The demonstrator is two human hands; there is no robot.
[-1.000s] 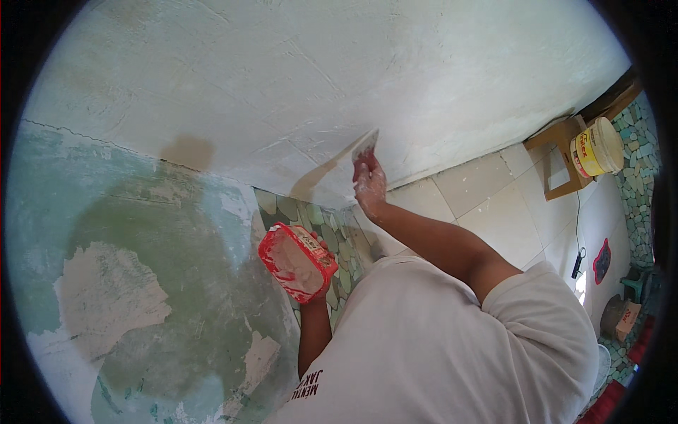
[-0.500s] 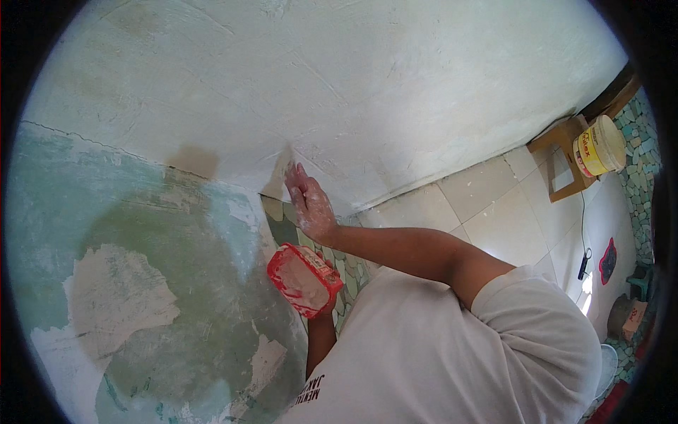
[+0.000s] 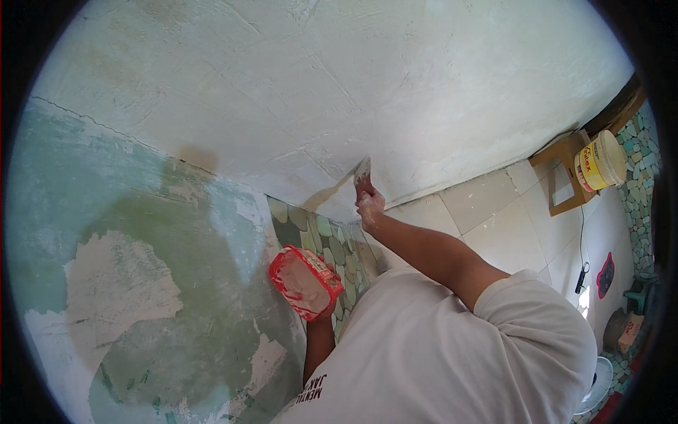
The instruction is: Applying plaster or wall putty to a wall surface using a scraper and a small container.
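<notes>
The right hand (image 3: 369, 206) is clenched round the handle of a putty knife (image 3: 362, 172), whose blade lies flat against the white plastered wall (image 3: 339, 78), close above the wall's lower edge where it meets the pale floor tiles (image 3: 494, 219); above and to the left of the blade the plaster runs on unbroken, so there is open wall in both directions, while to the right the strip narrows toward the far corner; the left hand (image 3: 325, 305) grips a red tray (image 3: 305, 281) from below, only its fingertips showing at the tray's near rim, and the tray carries a smear of pale filler, tilted toward the wall; tray and knife are well apart, with a panel of green pebble-pattern tiles (image 3: 332, 244) between them; left of that panel the wall is green paint (image 3: 92, 212) with scraped, patchy areas of bare filler, its ragged upper edge bordering the white coat; the person's white shirt (image 3: 452, 353) fills the near right; far right, a yellow-and-white bucket (image 3: 602, 161) sits on a wooden stool (image 3: 565, 173), possibly touching the wall behind, though the bend of the view makes that hard to judge; a dark cable (image 3: 582, 268) hangs below it.
</notes>
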